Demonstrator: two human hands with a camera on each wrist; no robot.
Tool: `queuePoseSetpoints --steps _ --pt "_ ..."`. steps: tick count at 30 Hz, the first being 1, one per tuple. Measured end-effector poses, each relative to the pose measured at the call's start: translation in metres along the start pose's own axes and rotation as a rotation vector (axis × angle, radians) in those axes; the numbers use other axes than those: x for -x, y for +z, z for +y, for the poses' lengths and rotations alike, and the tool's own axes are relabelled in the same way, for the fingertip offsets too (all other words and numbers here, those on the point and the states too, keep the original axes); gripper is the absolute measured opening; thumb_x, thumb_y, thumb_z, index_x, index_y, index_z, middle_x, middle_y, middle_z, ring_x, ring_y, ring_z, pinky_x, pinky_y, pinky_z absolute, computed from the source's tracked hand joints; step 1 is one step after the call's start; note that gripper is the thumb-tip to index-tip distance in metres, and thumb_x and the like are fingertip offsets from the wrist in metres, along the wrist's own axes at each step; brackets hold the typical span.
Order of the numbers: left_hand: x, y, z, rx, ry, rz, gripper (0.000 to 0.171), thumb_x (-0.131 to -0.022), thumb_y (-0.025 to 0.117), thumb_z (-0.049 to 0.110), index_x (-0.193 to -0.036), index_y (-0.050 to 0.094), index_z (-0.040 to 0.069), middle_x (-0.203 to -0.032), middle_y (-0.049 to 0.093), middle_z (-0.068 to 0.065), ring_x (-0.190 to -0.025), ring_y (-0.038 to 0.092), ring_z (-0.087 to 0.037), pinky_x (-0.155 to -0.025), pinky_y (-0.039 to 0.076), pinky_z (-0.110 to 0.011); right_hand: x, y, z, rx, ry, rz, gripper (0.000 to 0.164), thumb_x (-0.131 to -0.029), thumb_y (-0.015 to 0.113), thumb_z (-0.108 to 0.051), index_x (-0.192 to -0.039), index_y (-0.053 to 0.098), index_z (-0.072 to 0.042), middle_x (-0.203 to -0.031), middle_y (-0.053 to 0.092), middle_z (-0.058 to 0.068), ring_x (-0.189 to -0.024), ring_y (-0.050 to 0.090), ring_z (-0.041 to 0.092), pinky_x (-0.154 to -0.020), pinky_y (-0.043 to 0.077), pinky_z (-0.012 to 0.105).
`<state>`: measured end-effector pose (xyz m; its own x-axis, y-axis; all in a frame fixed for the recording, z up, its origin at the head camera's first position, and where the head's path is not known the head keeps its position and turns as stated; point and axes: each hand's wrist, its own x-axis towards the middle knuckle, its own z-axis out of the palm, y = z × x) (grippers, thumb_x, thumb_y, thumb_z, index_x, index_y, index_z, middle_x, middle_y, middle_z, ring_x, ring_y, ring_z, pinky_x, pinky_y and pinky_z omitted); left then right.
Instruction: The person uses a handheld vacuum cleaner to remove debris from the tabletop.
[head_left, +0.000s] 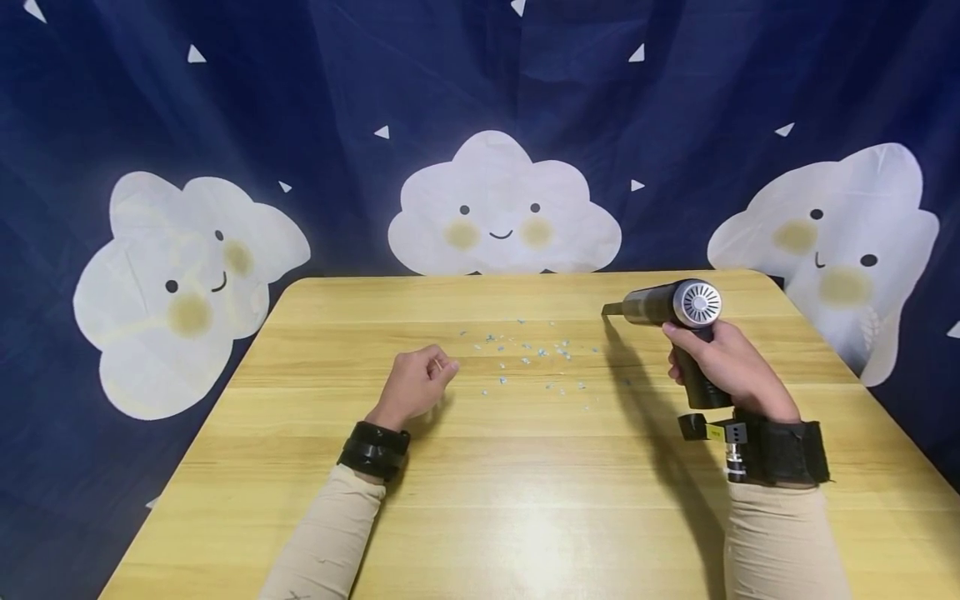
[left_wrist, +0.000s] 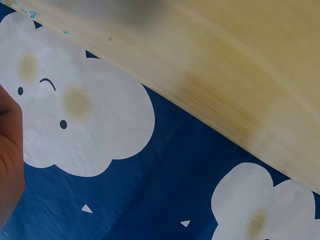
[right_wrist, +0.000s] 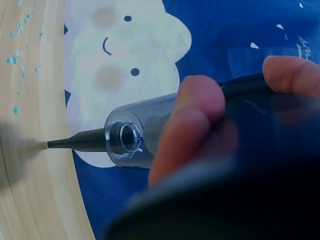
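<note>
A black handheld vacuum (head_left: 671, 304) with a silver vented end is in my right hand (head_left: 738, 367), whose fingers wrap its grip. Its narrow nozzle (head_left: 613, 309) points left, low over the table's far right part. The right wrist view shows the clear dust cup (right_wrist: 150, 127) and the thin black nozzle (right_wrist: 80, 141) close over the wood. Small blue and white paper scraps (head_left: 542, 352) lie scattered mid-table, left of the nozzle. My left hand (head_left: 412, 385), fingers loosely curled and holding nothing, is left of the scraps; only its edge (left_wrist: 10, 155) shows in the left wrist view.
The light wooden table (head_left: 480, 475) has rounded far corners. Behind it hangs a dark blue curtain (head_left: 337, 100) with smiling white clouds (head_left: 502, 187). Each wrist wears a black strap (head_left: 375, 450), and a small camera mount (head_left: 720, 432) sits on the right one.
</note>
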<state>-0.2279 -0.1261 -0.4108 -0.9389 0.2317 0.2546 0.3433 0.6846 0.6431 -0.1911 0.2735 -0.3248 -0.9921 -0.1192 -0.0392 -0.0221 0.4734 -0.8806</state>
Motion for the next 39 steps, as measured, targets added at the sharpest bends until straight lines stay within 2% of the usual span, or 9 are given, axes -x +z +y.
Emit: queuePoseSetpoints --steps 10,17,20,30,39 --pt "0.001 -0.002 0.001 0.011 0.011 -0.001 0.019 -0.092 0.063 0.021 -0.077 0.061 0.010 -0.053 0.050 0.000 -0.045 0.046 -0.013 -0.051 0.042 -0.029 -0.002 0.003 -0.001 -0.029 -0.002 -0.032 0.039 -0.099 0.047 -0.040 -0.102 0.046 0.000 -0.070 0.062 0.004 -0.061 0.064 0.020 -0.054 0.056 0.038" --pt "0.001 -0.002 0.001 0.002 0.004 -0.012 0.019 -0.092 0.062 0.021 -0.077 0.061 0.010 -0.054 0.051 0.000 -0.046 0.047 -0.013 -0.051 0.043 -0.028 -0.002 0.006 -0.003 -0.022 -0.033 -0.061 0.038 -0.100 0.047 -0.038 -0.102 0.047 0.000 -0.071 0.061 0.007 -0.064 0.064 0.026 -0.055 0.055 0.037" --pt "0.000 -0.002 0.001 0.001 0.000 -0.013 0.019 -0.092 0.063 0.021 -0.077 0.061 0.010 -0.055 0.052 0.000 -0.047 0.048 -0.014 -0.052 0.044 -0.029 -0.001 0.007 -0.004 -0.019 -0.031 -0.073 0.040 -0.099 0.047 -0.039 -0.102 0.047 0.001 -0.071 0.061 0.008 -0.064 0.064 0.025 -0.055 0.055 0.037" --pt "-0.002 0.002 0.001 -0.009 -0.037 0.004 0.006 -0.089 0.067 0.014 -0.085 0.066 0.009 -0.081 0.068 -0.006 -0.068 0.059 -0.016 -0.064 0.053 -0.033 0.002 0.011 -0.009 0.005 -0.021 -0.108 0.044 -0.099 0.048 -0.040 -0.099 0.049 0.004 -0.072 0.061 0.011 -0.063 0.063 0.024 -0.057 0.054 0.038" --pt "0.000 -0.001 0.002 -0.027 -0.055 0.037 0.010 -0.087 0.069 0.017 -0.083 0.067 0.009 -0.077 0.069 -0.005 -0.065 0.061 -0.015 -0.062 0.054 -0.033 0.001 0.017 -0.011 0.003 -0.050 -0.131 0.042 -0.099 0.049 -0.038 -0.101 0.048 0.005 -0.070 0.058 0.013 -0.062 0.061 0.023 -0.057 0.054 0.038"
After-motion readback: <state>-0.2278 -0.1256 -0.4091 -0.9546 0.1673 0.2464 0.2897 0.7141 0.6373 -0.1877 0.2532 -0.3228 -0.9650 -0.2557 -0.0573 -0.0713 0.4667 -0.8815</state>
